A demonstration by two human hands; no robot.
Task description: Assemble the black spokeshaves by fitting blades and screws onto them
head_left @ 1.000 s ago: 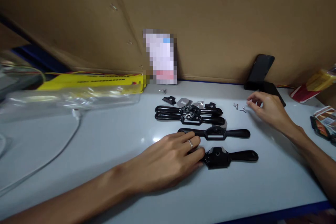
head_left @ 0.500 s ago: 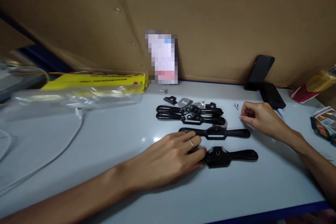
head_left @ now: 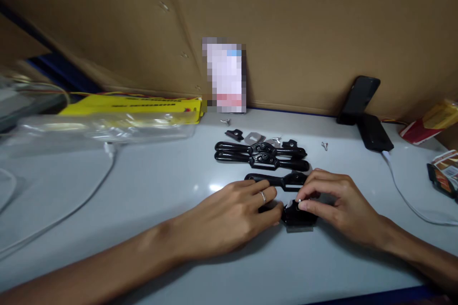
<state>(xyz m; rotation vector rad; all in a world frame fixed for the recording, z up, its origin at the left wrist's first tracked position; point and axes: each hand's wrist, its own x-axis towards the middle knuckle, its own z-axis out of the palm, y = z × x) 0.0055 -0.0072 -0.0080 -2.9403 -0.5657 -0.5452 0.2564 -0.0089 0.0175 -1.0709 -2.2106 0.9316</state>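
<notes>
The nearest black spokeshave (head_left: pixel 296 217) lies flat on the table, a thin blade edge showing along its front. My left hand (head_left: pixel 243 209), a ring on one finger, is closed round its left handle. Over the middle of this spokeshave, my right hand (head_left: pixel 332 200) pinches a small silver screw (head_left: pixel 299 201) between thumb and fingertips, close above or at the hole; whether it touches cannot be made out. Just behind lies another spokeshave body (head_left: pixel 295 181), partly covered by both hands. Two more spokeshave bodies (head_left: pixel 263 160) rest side by side farther back.
Behind them lie black caps (head_left: pixel 234 134), grey blades (head_left: pixel 254 138) and silver wing screws (head_left: pixel 324 146). A phone (head_left: pixel 359 97) leans near a black box with a white cable (head_left: pixel 404 200). Plastic sleeves (head_left: pixel 107 128) and a yellow sheet (head_left: pixel 136 104) lie left; a red-and-yellow packet (head_left: pixel 424 124) stands right.
My right hand has moved left and toward me, from the table by the loose wing screw to above the nearest spokeshave, carrying the small screw. My left hand stays on the handle.
</notes>
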